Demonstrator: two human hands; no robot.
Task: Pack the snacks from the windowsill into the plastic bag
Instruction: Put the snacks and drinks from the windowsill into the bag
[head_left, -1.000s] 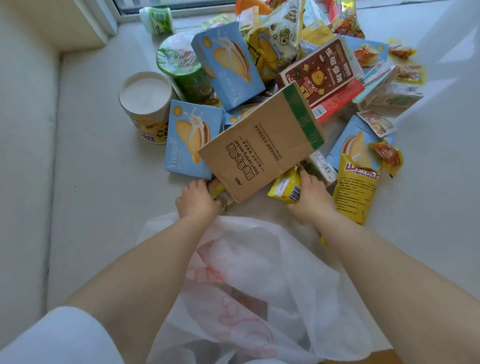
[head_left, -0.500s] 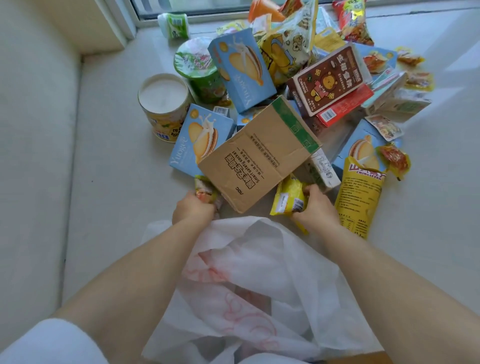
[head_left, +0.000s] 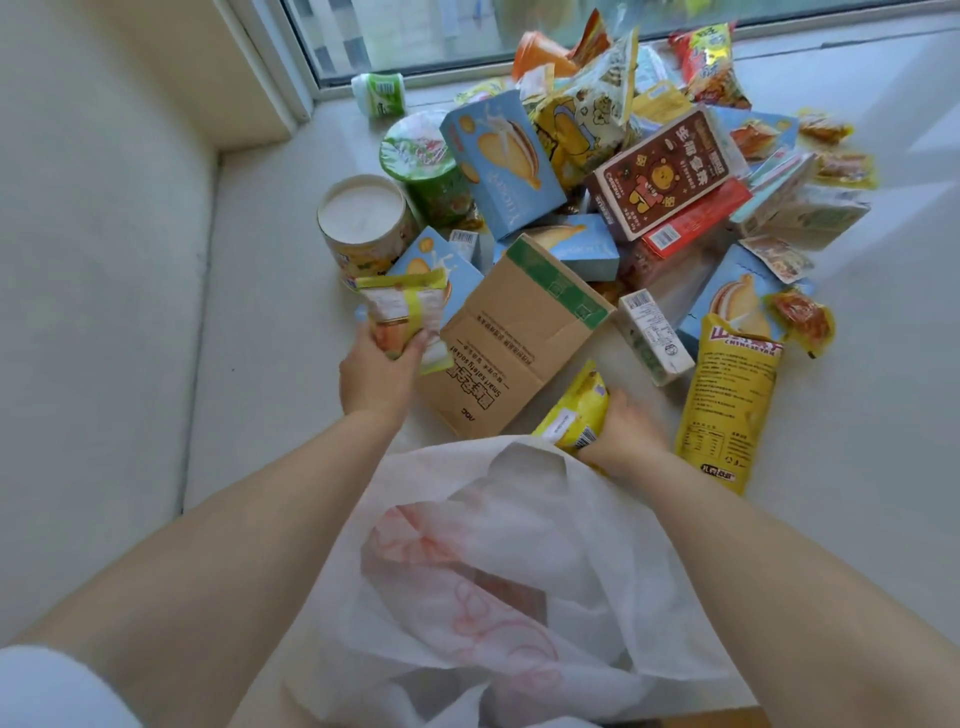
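A white plastic bag (head_left: 519, 561) with red print lies open at the near edge of the windowsill (head_left: 270, 322), between my forearms. My left hand (head_left: 376, 371) is shut on a small packet with a yellow-green top (head_left: 402, 312), held up left of a brown cardboard box (head_left: 519, 338). My right hand (head_left: 631, 428) grips a small yellow snack packet (head_left: 576, 410) just above the bag's rim. A heap of snacks fills the sill beyond: blue biscuit boxes (head_left: 506, 161), a brown box with a lion (head_left: 665, 176), a tall yellow pouch (head_left: 727, 405).
A round tub with a white lid (head_left: 363, 218) and a green cup (head_left: 423, 166) stand at the heap's left. A small green-white pot (head_left: 379, 93) sits by the window frame (head_left: 291, 57). A white wall (head_left: 98, 312) rises on the left.
My left hand has lifted its packet from under the cardboard box into view. My right hand has drawn the yellow packet closer to the bag. The view has tilted up toward the window.
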